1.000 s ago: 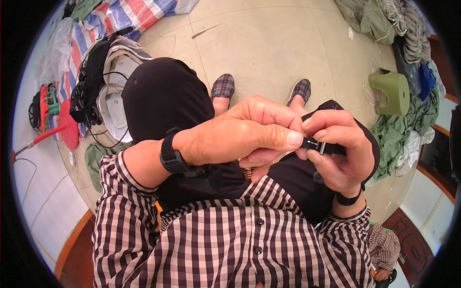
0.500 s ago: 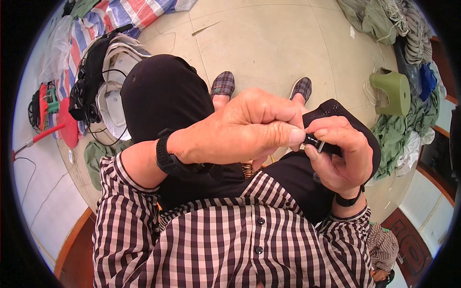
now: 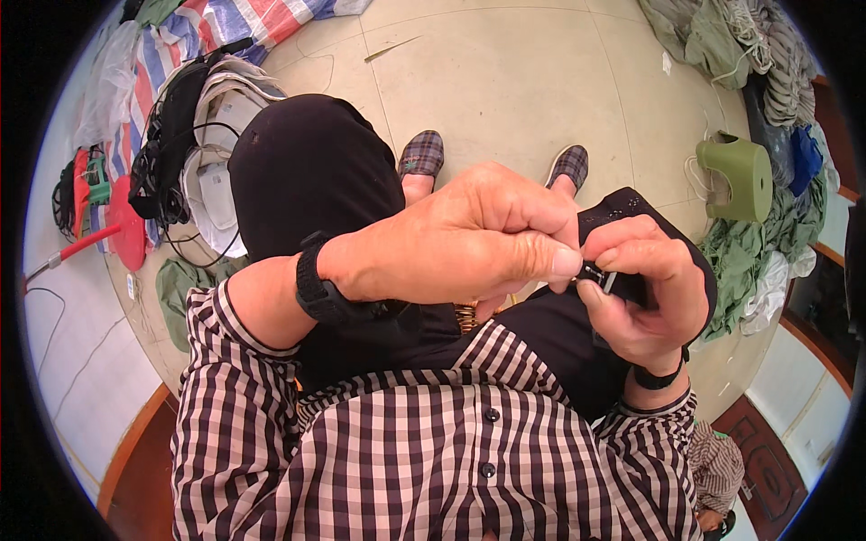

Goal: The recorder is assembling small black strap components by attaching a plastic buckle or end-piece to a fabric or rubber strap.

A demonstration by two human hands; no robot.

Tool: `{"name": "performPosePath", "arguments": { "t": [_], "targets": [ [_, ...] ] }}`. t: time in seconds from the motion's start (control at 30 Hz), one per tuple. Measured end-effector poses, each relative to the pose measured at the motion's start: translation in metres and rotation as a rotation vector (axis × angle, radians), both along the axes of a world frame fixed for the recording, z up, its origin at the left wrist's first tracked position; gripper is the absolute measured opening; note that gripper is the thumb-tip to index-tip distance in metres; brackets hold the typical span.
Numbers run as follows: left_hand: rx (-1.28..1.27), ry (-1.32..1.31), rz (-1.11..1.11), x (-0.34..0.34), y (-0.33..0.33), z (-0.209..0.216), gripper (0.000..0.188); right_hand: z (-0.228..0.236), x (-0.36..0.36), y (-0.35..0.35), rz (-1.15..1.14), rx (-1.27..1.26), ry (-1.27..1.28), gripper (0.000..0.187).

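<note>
Clip (image 3: 596,274): small, black, compact, with a pale, metallic-looking bar across its right part; finer detail too small to tell.
Left hand (image 3: 460,243): thumb laid against the curled forefinger, no gap showing at the tips, pinching the clip's left end; how much of it lies beneath the thumb is hidden.
Right hand (image 3: 657,281): thumb and forefinger bent into a rounded C, tips slightly parted, the clip between them, forefinger above, thumb below. The clip thus sits just right of the left thumb tip, raised in front of the right knee.
Wristband (image 3: 313,281), left wrist: black, coarse woven strap.
Shirt (image 3: 406,451): checked cloth, dark and pale, round dark buttons.
Trousers (image 3: 307,180): plain black fabric, smooth over the knees.
Slippers (image 3: 421,153): a pair, plaid cloth, rounded toes, on the floor (image 3: 487,81), which is pale, hard and jointed.
Stool (image 3: 750,180): olive, smooth, arched cutout, near the floor's right edge.
Green cloth (image 3: 735,279): crumpled, below the stool along that edge.
Striped sheet (image 3: 206,27): red, white and blue, creased, at the floor's upper left corner.
</note>
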State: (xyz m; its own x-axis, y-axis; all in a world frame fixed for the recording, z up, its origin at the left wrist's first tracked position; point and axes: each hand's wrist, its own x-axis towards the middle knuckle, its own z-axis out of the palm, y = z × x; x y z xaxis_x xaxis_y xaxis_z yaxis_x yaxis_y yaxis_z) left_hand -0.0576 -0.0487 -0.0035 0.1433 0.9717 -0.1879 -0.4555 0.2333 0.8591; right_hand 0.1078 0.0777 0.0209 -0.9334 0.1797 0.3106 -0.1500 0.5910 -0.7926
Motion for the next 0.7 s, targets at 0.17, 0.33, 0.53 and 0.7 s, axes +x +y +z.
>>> {"name": "performPosePath", "arguments": {
  "t": [0.17,0.33,0.53,0.7],
  "targets": [
    [-0.071,-0.328,-0.091,0.0016,-0.002,-0.0044,0.026,0.0009,0.002,0.0049,0.06,-0.15,-0.027,0.028],
    [-0.078,-0.414,-0.106,0.0033,-0.002,-0.0037,0.025,0.0008,0.0049,0.0058,0.071,-0.261,-0.051,0.025],
    [-0.078,-0.528,-0.109,0.0035,-0.0026,-0.0038,0.025,-0.0029,0.0036,0.0073,0.112,-0.437,-0.033,0.024],
    [-0.061,-0.512,-0.115,0.0024,-0.0007,-0.004,0.025,0.0013,0.0064,0.0039,0.044,-0.442,-0.087,0.024]
  ]
}}
